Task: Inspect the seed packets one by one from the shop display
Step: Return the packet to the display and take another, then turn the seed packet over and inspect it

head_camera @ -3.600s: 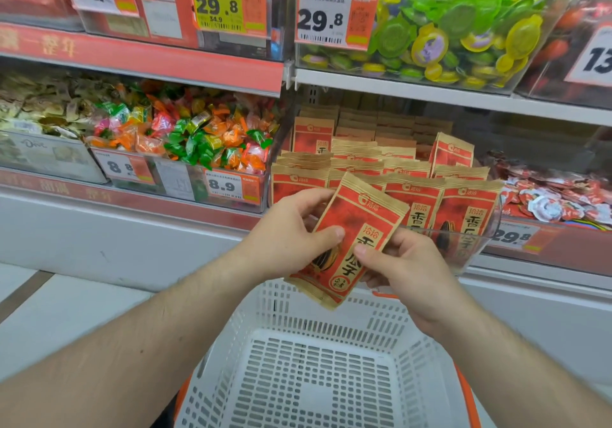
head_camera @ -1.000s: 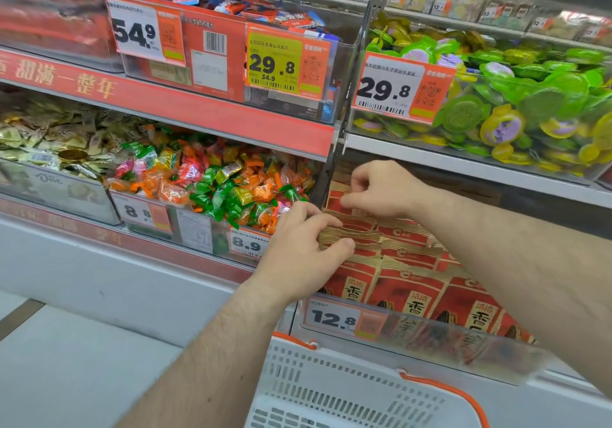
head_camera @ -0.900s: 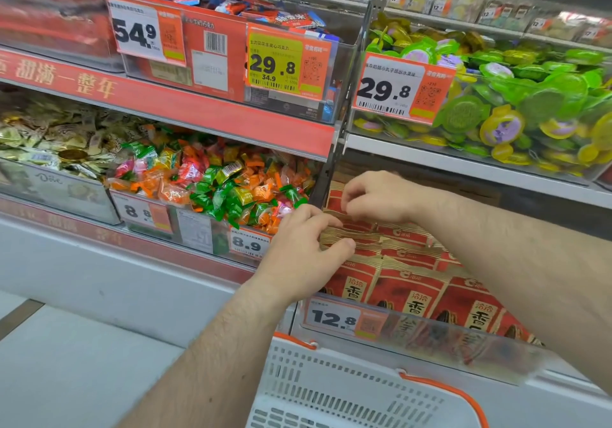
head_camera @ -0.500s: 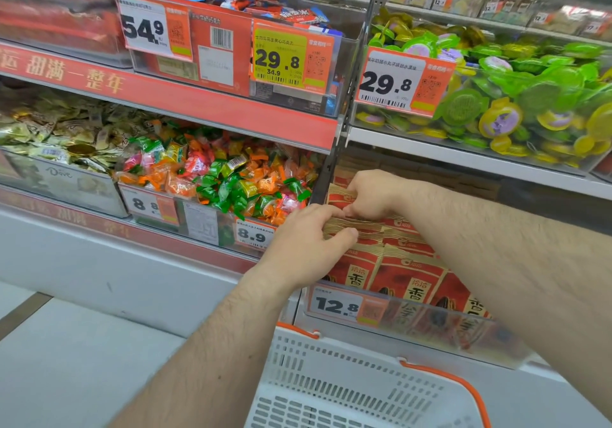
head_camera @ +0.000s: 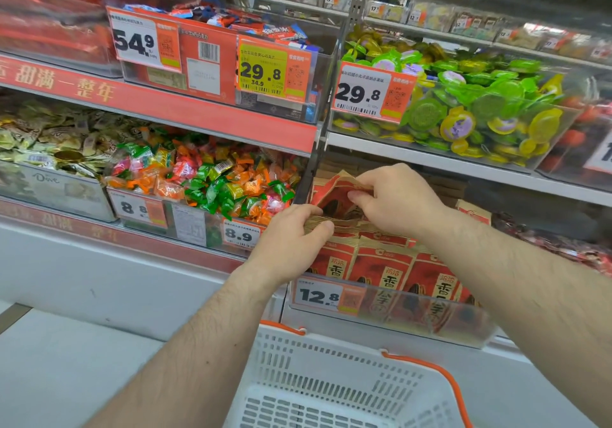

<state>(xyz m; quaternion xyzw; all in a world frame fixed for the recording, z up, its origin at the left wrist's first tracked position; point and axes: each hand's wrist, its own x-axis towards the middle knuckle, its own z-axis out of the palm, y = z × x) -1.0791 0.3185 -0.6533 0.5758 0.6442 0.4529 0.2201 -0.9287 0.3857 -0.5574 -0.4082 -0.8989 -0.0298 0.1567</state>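
Red and tan seed packets (head_camera: 381, 263) stand in rows inside a clear display bin (head_camera: 430, 323) marked 12.8. My right hand (head_camera: 394, 200) pinches the top of one seed packet (head_camera: 331, 192) near the back left of the bin, and that packet is tilted up above the rows. My left hand (head_camera: 291, 242) holds the tan top edges of the front-left packets between thumb and fingers.
A white shopping basket (head_camera: 331, 388) with orange handles sits below my arms. A bin of mixed wrapped candies (head_camera: 205, 179) marked 8.9 is to the left. Green and yellow jelly cups (head_camera: 470, 109) fill the bin on the shelf above. A grey upright (head_camera: 318, 149) divides the shelves.
A few seconds ago both hands held one packet over the basket. Since a second ago my right hand has lifted a back packet up out of the rows; my left hand stays on the front packets.
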